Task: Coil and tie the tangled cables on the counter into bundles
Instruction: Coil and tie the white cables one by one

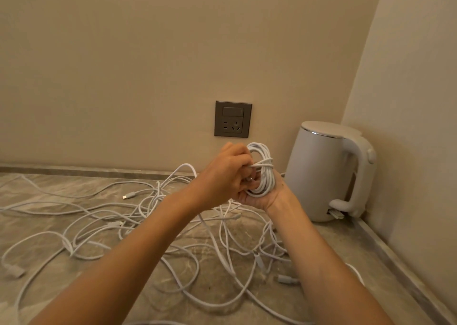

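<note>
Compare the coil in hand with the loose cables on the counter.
The coil is wound tight, with turns wrapped across its middle; the loose cables sprawl tangled. The coil is held in the right hand; the loose cables lie on the counter. Both are white.

Domestic interior, a home or guest-room kitchen corner by the look of it. White electric kettle (326,171) stands where two plain beige walls meet. Grey wall socket (233,119) with a rocker switch sits low in the back wall, just above the tabletop (346,245). The tabletop is polished stone, brown-grey veining, with a raised stone lip along both walls. White cables (158,196) with small phone-type plugs sprawl over it — household charging gear.
</note>
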### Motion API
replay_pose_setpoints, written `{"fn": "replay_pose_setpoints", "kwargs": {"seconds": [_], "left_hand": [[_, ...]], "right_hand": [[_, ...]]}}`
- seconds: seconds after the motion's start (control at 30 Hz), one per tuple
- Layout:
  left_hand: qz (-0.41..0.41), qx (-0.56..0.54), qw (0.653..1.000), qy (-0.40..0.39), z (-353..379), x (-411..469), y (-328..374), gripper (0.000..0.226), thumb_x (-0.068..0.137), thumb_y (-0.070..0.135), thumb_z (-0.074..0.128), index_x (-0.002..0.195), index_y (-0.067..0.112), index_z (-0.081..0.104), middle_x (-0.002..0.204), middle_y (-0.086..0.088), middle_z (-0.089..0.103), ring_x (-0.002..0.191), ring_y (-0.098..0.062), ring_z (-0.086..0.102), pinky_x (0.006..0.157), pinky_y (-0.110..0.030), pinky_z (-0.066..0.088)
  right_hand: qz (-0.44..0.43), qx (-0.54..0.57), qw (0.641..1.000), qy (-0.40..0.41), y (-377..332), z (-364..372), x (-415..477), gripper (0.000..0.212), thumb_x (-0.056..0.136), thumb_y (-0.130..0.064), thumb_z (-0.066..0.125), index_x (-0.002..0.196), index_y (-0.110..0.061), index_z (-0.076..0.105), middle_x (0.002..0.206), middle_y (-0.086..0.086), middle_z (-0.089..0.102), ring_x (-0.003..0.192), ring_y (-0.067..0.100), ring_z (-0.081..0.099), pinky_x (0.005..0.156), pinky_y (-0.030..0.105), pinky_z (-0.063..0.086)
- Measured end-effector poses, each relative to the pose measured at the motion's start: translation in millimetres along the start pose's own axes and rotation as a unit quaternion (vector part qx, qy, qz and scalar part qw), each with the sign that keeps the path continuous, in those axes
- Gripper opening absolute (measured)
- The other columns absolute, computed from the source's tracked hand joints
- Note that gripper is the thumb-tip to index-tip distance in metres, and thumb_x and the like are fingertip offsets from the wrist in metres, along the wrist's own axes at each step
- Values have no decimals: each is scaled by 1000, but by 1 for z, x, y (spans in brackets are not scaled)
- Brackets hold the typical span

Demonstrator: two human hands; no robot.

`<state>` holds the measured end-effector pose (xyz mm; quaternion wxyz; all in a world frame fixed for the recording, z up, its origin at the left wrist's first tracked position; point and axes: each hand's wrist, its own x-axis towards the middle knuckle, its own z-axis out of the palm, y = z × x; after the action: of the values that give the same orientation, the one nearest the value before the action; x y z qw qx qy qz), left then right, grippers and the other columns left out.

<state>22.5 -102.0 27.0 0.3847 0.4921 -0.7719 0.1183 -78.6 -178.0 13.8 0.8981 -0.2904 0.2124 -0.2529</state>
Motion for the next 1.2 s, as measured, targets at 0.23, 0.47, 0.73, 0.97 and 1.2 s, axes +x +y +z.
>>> {"fn": "replay_pose_setpoints", "kwargs": {"seconds": [0.23,0.47,0.73,0.97,1.2], "left_hand": [[-3,0,999,52,5,-8,-2,18,80,5,63,95,0,68,91,-12,59,79,-14,52,70,-12,42],[-178,-142,973,-31,-17,-3,0,22,78,17,70,82,24,50,91,3,55,80,-9,59,71,-20,54],[-405,-304,860,55,-31,8,5,38,102,28,29,86,3,53,76,-13,60,58,-17,61,56,-24,54],[-442,-295,831,-163,-38,7,16,13,96,20,47,88,12,53,79,-9,64,66,-18,64,69,-28,57],[-485,-398,773,-96,-21,0,16,20,98,14,43,86,7,58,81,-14,60,68,-23,63,60,-30,58]], "right_hand": [[-26,20,998,-45,4,-2,1,27,42,8,84,54,-1,61,53,11,55,39,18,51,40,21,46],[-67,31,997,-32,0,2,-3,27,82,-10,47,59,0,57,49,13,54,27,15,43,37,16,40],[-306,-391,856,142,1,7,8,40,88,-3,41,50,-13,42,52,3,41,47,10,37,48,25,32],[-428,-473,758,137,5,7,3,33,89,2,43,60,-12,43,58,7,43,61,23,42,56,32,35],[-395,-441,800,93,8,11,0,27,93,-2,46,67,-10,47,61,4,48,56,14,48,55,25,42]]}}
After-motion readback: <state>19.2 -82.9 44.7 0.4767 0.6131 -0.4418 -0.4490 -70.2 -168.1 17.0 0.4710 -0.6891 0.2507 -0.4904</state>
